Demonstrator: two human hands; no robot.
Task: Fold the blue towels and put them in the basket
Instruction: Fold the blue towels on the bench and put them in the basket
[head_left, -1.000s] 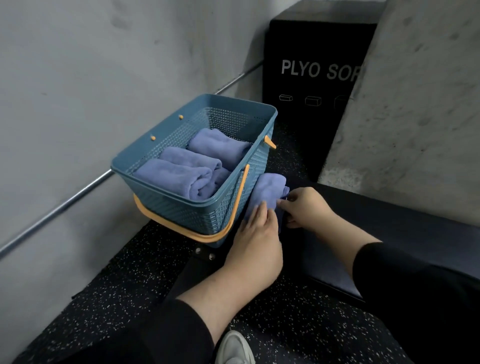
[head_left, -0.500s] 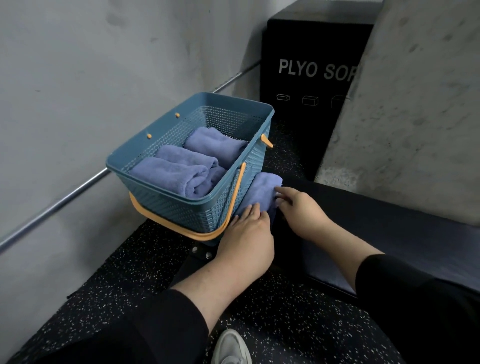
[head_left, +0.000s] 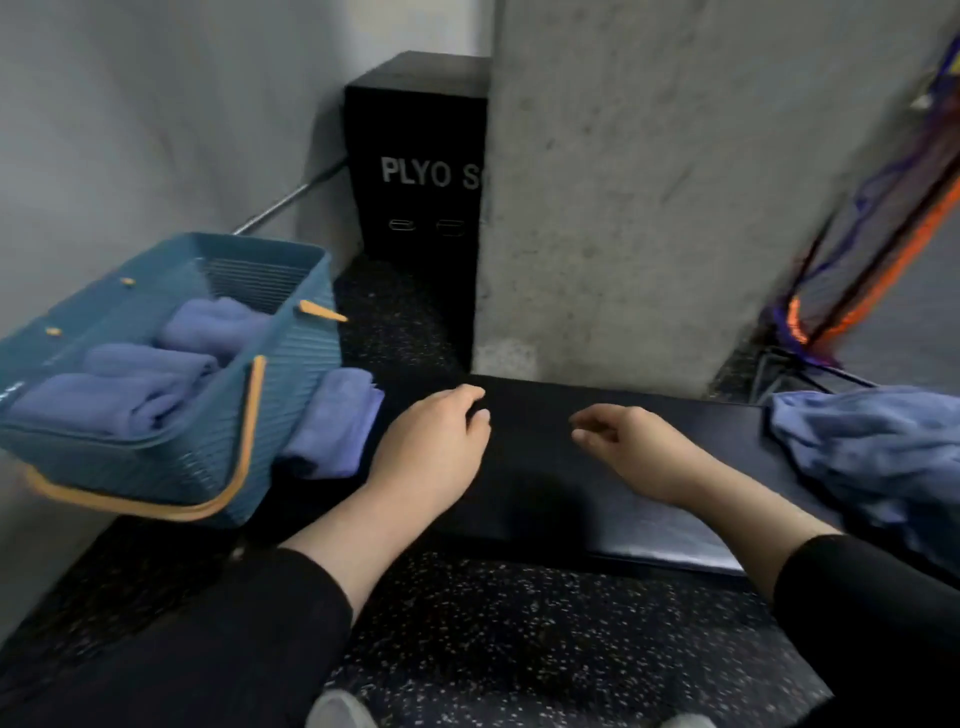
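Three rolled blue towels (head_left: 156, 364) lie side by side inside the teal basket (head_left: 291, 374), which sits at the left end of the dark padded desk (head_left: 545, 467) with its orange handle (head_left: 244, 452) swung down along the near side. I can see a fourth folded towel (head_left: 335, 421) outside the basket, lying on the desk just beside the basket's right wall and seemingly touching it. My left hand (head_left: 431, 447) hovers palm down just right of that folded towel, apart from it, fingers loosely curled and holding nothing. My right hand (head_left: 634, 441) is near the middle of the desk, also palm down, fingers relaxed and slightly bent, empty as well. Over at the far right edge of the desk lies a crumpled blue towel (head_left: 872, 452), unfolded, well apart from both hands. Behind the desk stands a grey concrete pillar (head_left: 649, 182), and beside it a black plyo box (head_left: 415, 156) with white lettering. Speckled black rubber floor (head_left: 519, 634) shows below, between my black sleeves.
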